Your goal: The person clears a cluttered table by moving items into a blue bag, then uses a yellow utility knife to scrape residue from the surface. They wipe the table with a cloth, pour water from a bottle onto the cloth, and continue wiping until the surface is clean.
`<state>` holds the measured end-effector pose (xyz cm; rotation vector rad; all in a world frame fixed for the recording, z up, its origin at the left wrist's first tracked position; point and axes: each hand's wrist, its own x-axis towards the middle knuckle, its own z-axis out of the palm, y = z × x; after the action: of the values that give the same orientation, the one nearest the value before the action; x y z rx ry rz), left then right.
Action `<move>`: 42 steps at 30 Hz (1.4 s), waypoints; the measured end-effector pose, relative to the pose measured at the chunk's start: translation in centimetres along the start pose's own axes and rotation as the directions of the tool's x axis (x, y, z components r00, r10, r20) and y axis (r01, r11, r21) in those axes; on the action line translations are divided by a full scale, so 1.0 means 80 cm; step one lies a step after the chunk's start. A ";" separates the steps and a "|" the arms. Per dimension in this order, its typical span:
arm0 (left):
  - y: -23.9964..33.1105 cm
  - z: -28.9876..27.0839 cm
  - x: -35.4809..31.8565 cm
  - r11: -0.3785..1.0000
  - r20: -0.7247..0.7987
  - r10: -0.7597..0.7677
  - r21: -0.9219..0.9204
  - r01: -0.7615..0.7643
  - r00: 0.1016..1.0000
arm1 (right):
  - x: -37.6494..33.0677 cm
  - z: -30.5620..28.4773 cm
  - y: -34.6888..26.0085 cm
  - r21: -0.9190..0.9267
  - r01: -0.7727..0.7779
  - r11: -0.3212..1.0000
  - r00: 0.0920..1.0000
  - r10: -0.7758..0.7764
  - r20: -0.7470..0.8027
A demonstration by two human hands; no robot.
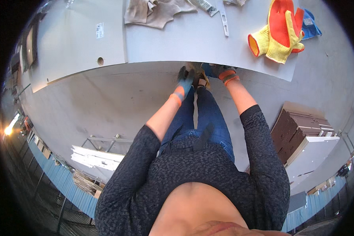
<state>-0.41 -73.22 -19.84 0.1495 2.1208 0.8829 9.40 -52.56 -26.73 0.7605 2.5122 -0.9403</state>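
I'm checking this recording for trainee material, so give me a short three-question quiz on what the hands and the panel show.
1. True or false: both the left hand and the right hand wear blue gloves with orange cuffs.
2. Where do the hands meet the grey panel? A) on its top face B) at its near edge, partly under it C) apart from it
3. Fill in: the spare yellow and orange gloves lie on the panel to the person's ____.

Key: 1 true; 2 B; 3 right
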 end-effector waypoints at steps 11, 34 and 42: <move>-0.004 0.105 0.062 0.954 0.264 -0.045 -0.274 0.119 0.963 | -0.027 -0.007 0.027 -0.083 0.067 0.994 0.976 -0.082 -0.200; -0.197 -0.135 -0.114 0.686 0.337 -0.228 -0.610 0.396 0.914 | -0.201 -0.113 -0.270 0.916 -0.100 0.389 0.971 0.238 0.005; -0.448 -0.297 -0.184 0.517 0.234 -0.506 -0.689 0.509 0.830 | -0.192 -0.168 -0.313 0.876 0.079 0.476 0.975 0.145 -0.167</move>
<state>-1.32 -118.55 -23.17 -0.8637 1.4883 1.2657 4.92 -64.84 2.82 1.2316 1.9850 -2.3277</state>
